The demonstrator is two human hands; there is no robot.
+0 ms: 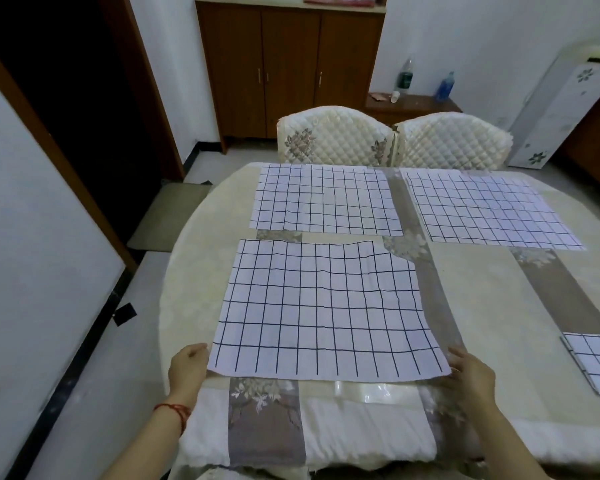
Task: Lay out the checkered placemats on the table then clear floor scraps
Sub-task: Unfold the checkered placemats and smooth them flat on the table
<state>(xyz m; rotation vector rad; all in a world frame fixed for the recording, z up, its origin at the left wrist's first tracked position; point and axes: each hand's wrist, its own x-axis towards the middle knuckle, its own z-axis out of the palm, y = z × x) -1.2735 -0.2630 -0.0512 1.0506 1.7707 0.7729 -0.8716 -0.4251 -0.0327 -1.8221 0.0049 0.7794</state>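
A white placemat with a dark grid [321, 306] lies flat on the near part of the round table [492, 306]. My left hand [187, 367] pinches its near left corner. Its near right corner is pinched by my right hand [471, 374]. The far right corner of this mat is cut away or folded. Two more checkered placemats lie flat further back, one at the far middle [324, 200] and one at the far right [489, 209]. A small stack of folded checkered mats [596, 360] sits at the right edge.
Two quilted cream chairs [333, 136] [454, 142] stand behind the table. A wooden cabinet [288, 71] and a low shelf with bottles [413, 102] are at the back wall. A dark scrap [124, 313] lies on the floor left of the table, near a floor mat [168, 216].
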